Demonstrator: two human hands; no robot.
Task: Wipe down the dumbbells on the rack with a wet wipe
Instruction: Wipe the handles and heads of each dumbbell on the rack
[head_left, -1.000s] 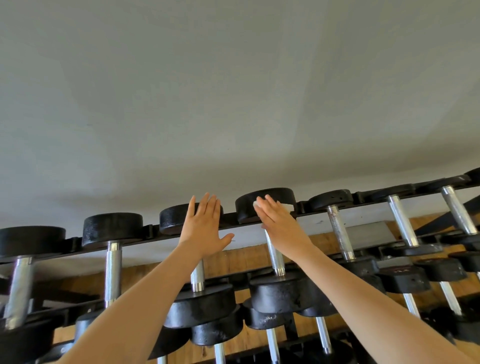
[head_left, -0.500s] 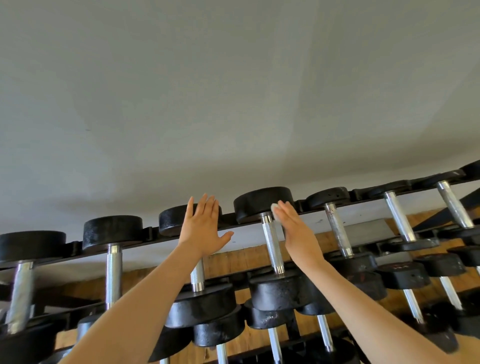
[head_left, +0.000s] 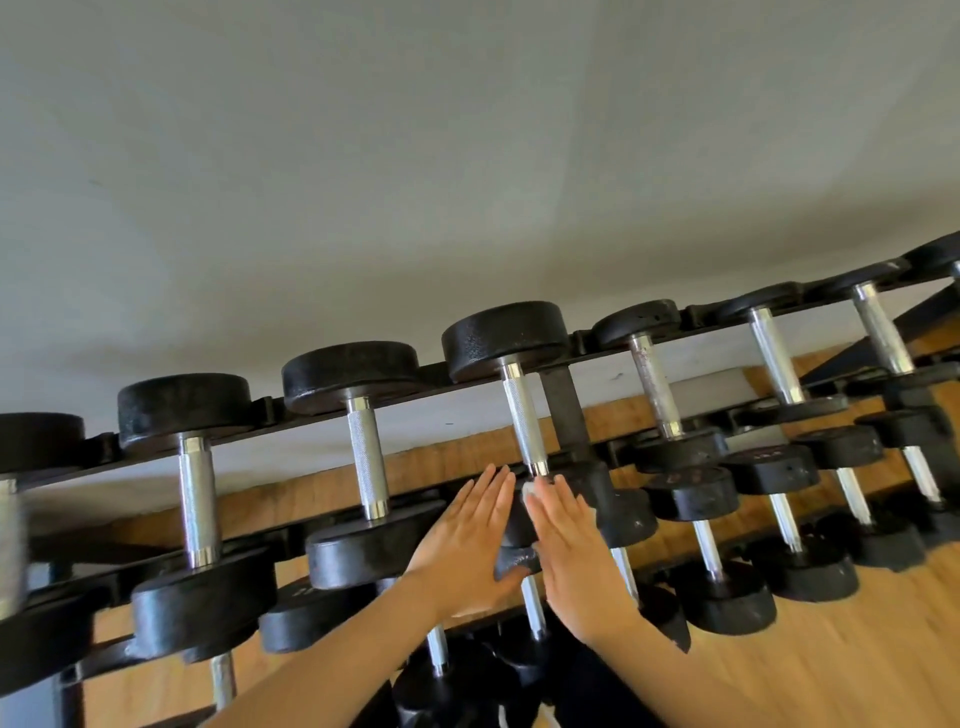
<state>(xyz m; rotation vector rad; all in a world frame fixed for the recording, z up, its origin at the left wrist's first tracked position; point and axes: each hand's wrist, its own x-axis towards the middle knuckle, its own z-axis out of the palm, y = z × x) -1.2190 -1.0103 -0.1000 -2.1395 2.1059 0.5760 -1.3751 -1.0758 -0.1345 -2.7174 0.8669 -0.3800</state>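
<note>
Black dumbbells with chrome handles lie in a row on the black rack (head_left: 270, 410). The middle dumbbell (head_left: 523, 415) has its far head by the wall and its near head (head_left: 515, 530) between my two hands. My left hand (head_left: 465, 545) lies flat against the left side of that near head, fingers straight. My right hand (head_left: 576, 551) lies flat on the right side, fingers straight, pressing a white wet wipe (head_left: 532, 490) that shows only at its fingertips, just below the end of the handle.
More dumbbells fill the top row to both sides, such as the left neighbour (head_left: 366, 447) and the right one (head_left: 655, 395). Lower tiers hold several more (head_left: 691, 491). A grey wall (head_left: 415, 182) stands behind the rack, and wooden floor (head_left: 857, 649) shows at lower right.
Both hands have dropped from the far heads by the wall to the near head of the middle dumbbell and come close together. The left hand left its neighbouring dumbbell.
</note>
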